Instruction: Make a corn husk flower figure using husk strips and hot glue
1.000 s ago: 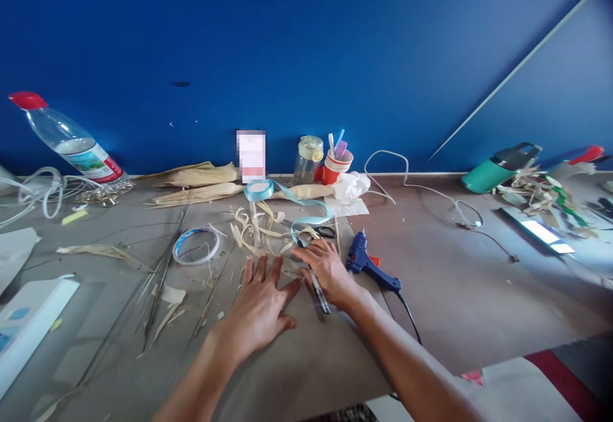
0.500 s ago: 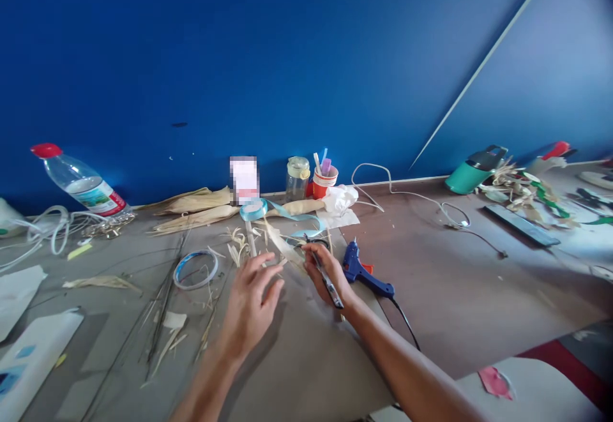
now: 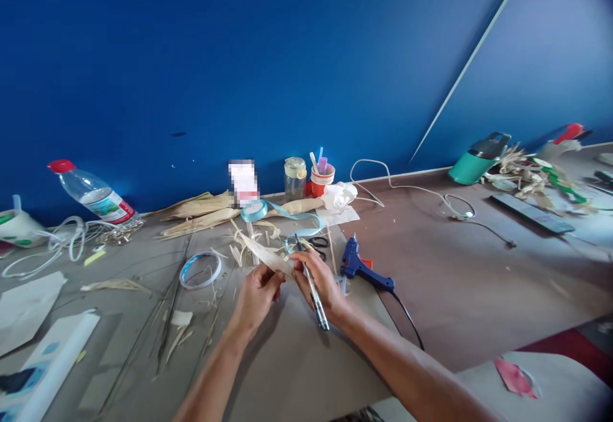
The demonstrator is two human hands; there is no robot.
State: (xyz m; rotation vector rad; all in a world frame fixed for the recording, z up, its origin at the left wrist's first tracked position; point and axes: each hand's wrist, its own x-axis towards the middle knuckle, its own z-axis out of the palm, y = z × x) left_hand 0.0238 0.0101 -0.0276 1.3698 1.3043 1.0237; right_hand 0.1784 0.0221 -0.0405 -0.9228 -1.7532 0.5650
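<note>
A pale, leaf-shaped piece of dried corn husk lies slanted between my hands. My left hand pinches its near edge between thumb and fingers. My right hand is closed on a pen with a clear barrel, and its fingertips also touch the husk's right end. Just beyond my fingers, a light blue ribbon curls off its roll, and black-handled scissors lie partly hidden behind my right hand. A blue glue gun rests to the right of that hand.
Left of my hands lie a roll of tape, dark thin wires and husk scraps. Along the wall stand a leaning bottle, a jar and red paper cups. A phone and green flask are farther right.
My left hand has moved right and closed from an open pose onto the husk. The pen in my right hand now stands more upright in view, its lower end shifted left and down.
</note>
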